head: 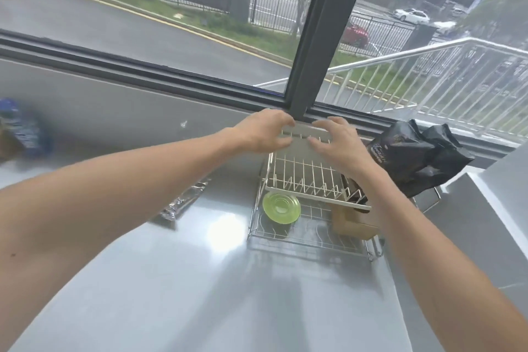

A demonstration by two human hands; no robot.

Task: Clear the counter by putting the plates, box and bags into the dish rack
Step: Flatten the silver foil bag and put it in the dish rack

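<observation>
- Head view: both your hands reach over the top tier of the dish rack [308, 180], close to the window frame. Your left hand [264, 130] and right hand [338, 143] sit at either end of a flat pale grey plate [304, 141], fingers curled over its edges, so both look clamped on it and stand apart by the plate's width.
- The plate is held above the back of the upper tier, touching or just over the white wires; which of the two, you cannot tell.
- It reads as stiff, smooth and probably breakable. In my judgement the edge grip at both ends is the right hold; lower it between the prongs rather than dropping it.
- A round green plate [281, 207] leans in the lower tier at the left, glossy with raised rings.
- A tan box [353, 223] lies in the lower tier at the right, partly under the upper shelf. It looks light and rigid.
- A black bag [420, 154] is bunched at the rack's right side. It is crinkled and soft, so it will slump.
- On the tabletop [200, 280] a silvery bag [183, 200] lies just left of the rack, and a blurred blue bag [21, 128] sits well apart at far left. Both look light and slippery; pinch them by an edge.
</observation>
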